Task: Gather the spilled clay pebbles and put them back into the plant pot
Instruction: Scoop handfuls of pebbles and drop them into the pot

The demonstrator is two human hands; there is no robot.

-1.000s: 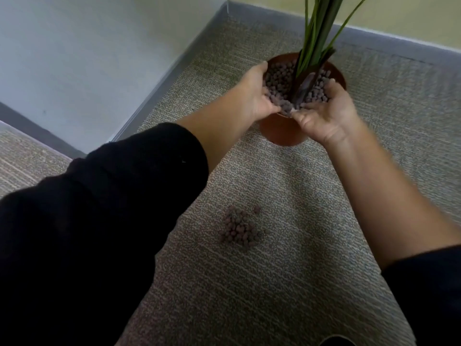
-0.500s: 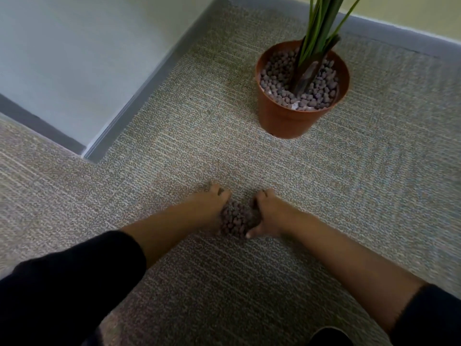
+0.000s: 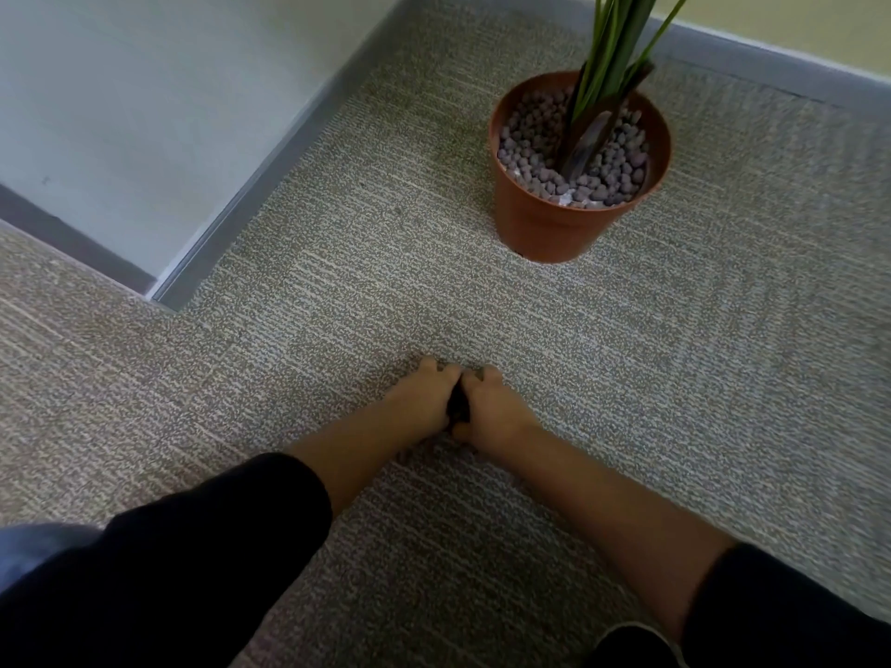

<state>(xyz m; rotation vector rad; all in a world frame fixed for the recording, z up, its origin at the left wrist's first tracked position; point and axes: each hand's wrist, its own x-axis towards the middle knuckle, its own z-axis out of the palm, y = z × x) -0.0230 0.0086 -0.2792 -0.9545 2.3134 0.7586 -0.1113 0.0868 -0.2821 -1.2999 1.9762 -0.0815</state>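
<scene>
I press my left hand and right hand together on the carpet, both cupped shut around the spilled clay pebbles, so that none roll away; only a dark strip of them shows between my palms. The plant pot stands well apart toward the far wall, upright and open at the top, I think ready to receive this handful.

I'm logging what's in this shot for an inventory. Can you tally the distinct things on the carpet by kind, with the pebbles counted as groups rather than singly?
Plant pots: 1, the terracotta pot
Plants: 1, the green plant
Pebble groups: 1 in view, the pebbles in the pot; any under the hands are hidden
Hands: 2, left hand and right hand, pressed together on the carpet
Total: 5
</scene>
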